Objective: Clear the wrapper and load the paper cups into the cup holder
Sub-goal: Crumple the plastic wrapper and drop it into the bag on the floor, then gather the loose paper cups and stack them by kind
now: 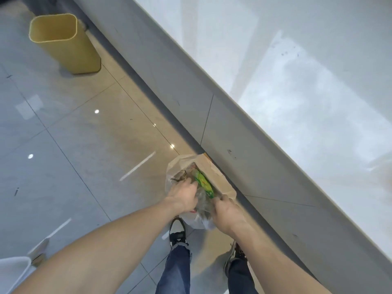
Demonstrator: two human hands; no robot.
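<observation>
Head view is showing us leaning over a brown paper bag (220, 181) standing on the floor against the grey counter base (212, 115), at about 6 o'clock in the frame. We are pressing our left hand (183, 193) closed down into the bag's mouth, probably to hold the contents back. Our right hand (226, 211) is pinching the crumpled clear wrapper (202, 201) at the bag's near edge, likely to push it in as rubbish. A green packet (202, 181) is lying inside, its long axis running from 11 to 5 o'clock. A yellow bin (63, 43) is standing well apart at 10 o'clock. We are seeing no paper cups or cup holder.
</observation>
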